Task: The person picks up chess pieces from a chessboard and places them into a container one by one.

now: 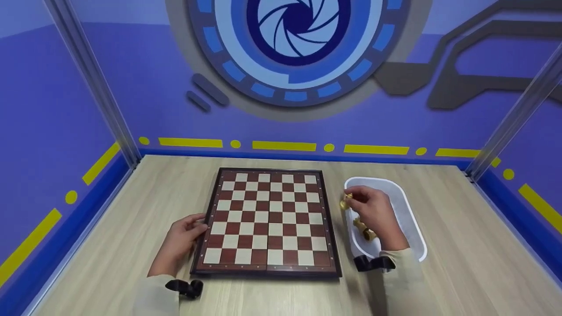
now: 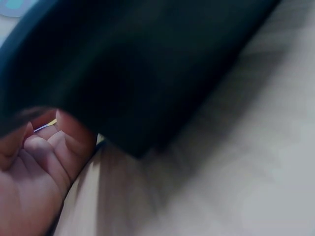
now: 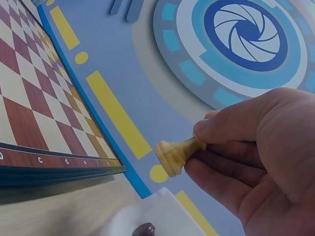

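A brown-and-cream checkered chessboard (image 1: 268, 219) lies on the table, its squares bare. My left hand (image 1: 181, 235) grips its left edge, thumb against the rim; in the left wrist view the curled fingers of the left hand (image 2: 42, 172) partly pass behind the dark board edge (image 2: 142, 69). Over the left rim of a white tub, my right hand (image 1: 373, 213) pinches a pale yellow chess piece (image 3: 178, 155) between thumb and fingers. The piece is tilted with its round base outward, and its top is hidden by the fingertips.
The white tub (image 1: 410, 210) stands right of the board, holding several pale chess pieces (image 1: 363, 229), partly hidden by the right hand. A dark piece (image 3: 144, 229) shows in the right wrist view. Blue-purple panels (image 1: 307, 125) border the wooden table (image 1: 109, 245).
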### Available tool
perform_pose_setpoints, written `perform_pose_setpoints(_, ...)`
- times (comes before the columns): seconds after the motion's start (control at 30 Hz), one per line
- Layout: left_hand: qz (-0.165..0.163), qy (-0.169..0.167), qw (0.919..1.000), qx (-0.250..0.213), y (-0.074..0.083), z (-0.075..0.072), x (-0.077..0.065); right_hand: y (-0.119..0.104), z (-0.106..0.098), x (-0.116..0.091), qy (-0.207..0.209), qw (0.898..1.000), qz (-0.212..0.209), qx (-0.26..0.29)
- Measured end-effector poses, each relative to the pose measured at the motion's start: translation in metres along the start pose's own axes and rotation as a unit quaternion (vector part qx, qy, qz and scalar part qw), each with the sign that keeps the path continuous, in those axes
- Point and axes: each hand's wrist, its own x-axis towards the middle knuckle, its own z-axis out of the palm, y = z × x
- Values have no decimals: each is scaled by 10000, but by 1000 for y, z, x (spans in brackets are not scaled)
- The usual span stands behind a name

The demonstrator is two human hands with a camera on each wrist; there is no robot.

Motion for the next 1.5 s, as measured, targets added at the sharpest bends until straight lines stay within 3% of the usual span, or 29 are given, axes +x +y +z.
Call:
perform_pose_setpoints(0.33,-73,-38,10000,-38,2,-2,-1,4,-2,2,-109,9998,-73,-165)
perform_pose_setpoints(0.9,-53,-44,10000,-7,1,-2,-1,12,-17,0,-105,9995,279,-131)
perform_pose_setpoints(1.5,0,-57,10000,27,0,0,0,20,-16,2,-193,9982,400,-408)
